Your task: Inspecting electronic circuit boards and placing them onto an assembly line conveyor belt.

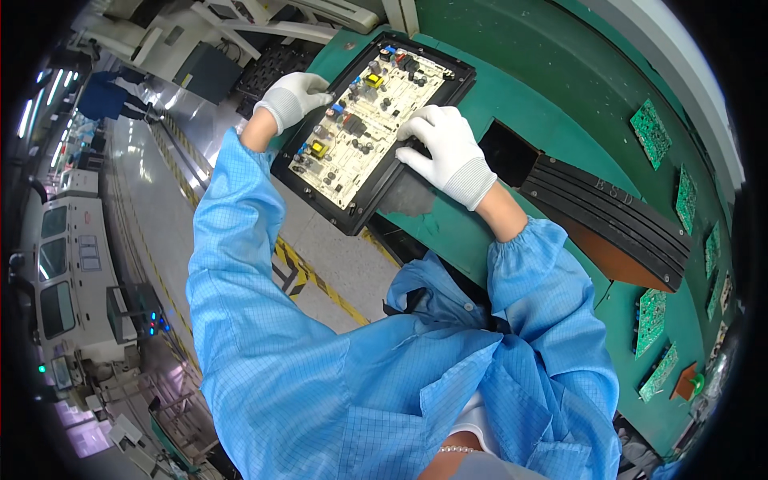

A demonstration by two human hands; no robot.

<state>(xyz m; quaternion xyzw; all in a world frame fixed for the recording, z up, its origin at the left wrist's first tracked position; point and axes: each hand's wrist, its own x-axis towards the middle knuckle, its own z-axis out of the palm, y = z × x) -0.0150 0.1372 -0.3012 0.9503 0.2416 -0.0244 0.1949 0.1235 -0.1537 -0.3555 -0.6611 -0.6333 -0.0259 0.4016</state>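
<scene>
Circuit board tray [364,210] between both gloved hands

The person wears a light blue smock with a fine grid pattern, its sleeves gathered by elastic at the cuffs. The left hand [293,98] and right hand [450,152] are in white knit gloves with ribbed wristbands.

My right hand [450,154] covers part of the circuit board [368,120], so I can't see the components under it. The small green boards [651,133] bend into the picture's rim, too small to tell apart.
</scene>
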